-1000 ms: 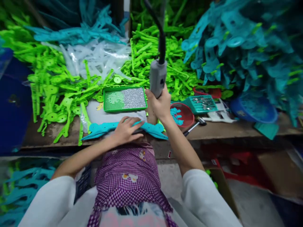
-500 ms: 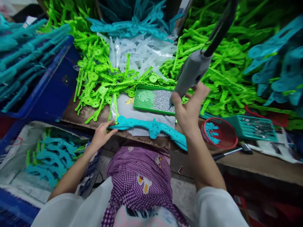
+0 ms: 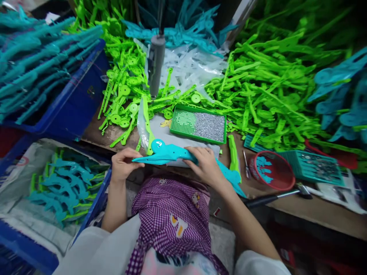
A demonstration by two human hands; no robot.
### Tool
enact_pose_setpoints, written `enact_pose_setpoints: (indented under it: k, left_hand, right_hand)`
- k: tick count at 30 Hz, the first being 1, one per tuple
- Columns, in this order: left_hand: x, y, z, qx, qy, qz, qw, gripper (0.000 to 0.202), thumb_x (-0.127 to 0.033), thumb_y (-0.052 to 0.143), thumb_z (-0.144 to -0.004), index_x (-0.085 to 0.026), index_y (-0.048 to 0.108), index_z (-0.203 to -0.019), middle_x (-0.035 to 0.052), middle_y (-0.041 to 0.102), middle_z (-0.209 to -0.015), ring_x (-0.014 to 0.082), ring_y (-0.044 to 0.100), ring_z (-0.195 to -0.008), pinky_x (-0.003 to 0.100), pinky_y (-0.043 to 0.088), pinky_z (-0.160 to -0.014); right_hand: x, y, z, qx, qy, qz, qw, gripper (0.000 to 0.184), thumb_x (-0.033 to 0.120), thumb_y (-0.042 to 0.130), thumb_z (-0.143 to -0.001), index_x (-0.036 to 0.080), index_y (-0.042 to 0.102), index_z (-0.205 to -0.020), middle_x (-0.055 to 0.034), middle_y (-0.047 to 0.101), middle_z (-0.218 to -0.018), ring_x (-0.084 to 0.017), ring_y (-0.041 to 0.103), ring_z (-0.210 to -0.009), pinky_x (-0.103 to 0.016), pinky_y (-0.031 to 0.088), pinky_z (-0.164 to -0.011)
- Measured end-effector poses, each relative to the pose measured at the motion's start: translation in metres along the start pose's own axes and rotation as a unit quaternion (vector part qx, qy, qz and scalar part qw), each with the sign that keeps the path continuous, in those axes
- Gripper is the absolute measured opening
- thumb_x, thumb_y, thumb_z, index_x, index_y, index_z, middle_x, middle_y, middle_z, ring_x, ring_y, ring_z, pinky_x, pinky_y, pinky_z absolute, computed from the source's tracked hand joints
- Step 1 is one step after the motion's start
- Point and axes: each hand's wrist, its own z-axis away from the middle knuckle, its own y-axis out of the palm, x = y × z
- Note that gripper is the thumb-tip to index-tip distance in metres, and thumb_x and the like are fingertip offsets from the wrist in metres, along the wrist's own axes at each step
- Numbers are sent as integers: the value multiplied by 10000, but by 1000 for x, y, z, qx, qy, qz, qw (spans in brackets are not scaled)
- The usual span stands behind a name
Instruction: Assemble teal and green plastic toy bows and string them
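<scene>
A long blue plastic hanger (image 3: 172,152) lies across the front edge of the bench, close to my body. My left hand (image 3: 124,162) pinches its pointed left tip between thumb and fingers. Over its middle, my right hand (image 3: 205,162) is wrapped and hides the centre part. Against the hanger's round left end rests a green plastic arm (image 3: 148,130). Beyond it hangs a grey electric screwdriver (image 3: 156,67) on a cord, touched by neither hand. A green tray (image 3: 197,139) holding small silvery screws sits just behind the hanger.
Green plastic arms (image 3: 275,88) are heaped along the back, with clear plastic bags (image 3: 189,63) between. Blue crates stand left, one holding finished-looking blue and green pieces (image 3: 63,191). To the right are a red basket (image 3: 275,172), a hammer (image 3: 266,199) and a teal tray (image 3: 315,166).
My right hand has let go of the screwdriver, which now hangs further left, and has taken hold of the hanger's middle. My left hand has closed on the hanger's tip.
</scene>
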Motion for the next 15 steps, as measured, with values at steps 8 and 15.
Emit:
enact_pose_setpoints:
  k: [8,15]
  left_hand:
    - [-1,31,-31,-39,-55,125,990,330,-528,763,-696,-234,690,-828,42,653,-907,148,623,-822,256,525,-725]
    - [24,64,-15,-211,-184,245,928,342,-325,795,-677,-256,519,-867,-43,679,-909,174,679,-886,316,556,-756]
  right_hand:
    - [8,5,-16,-81,59,-25,995,393,432,515,-907,225,553,-1238,-108,667,-1149,-285,596,-1045,-440,386,-875]
    - [6,10,-8,-61,66,-10,996,429,447,489,-923,253,517,-1304,-99,620,-1270,-272,551,-1182,-529,288,-1043]
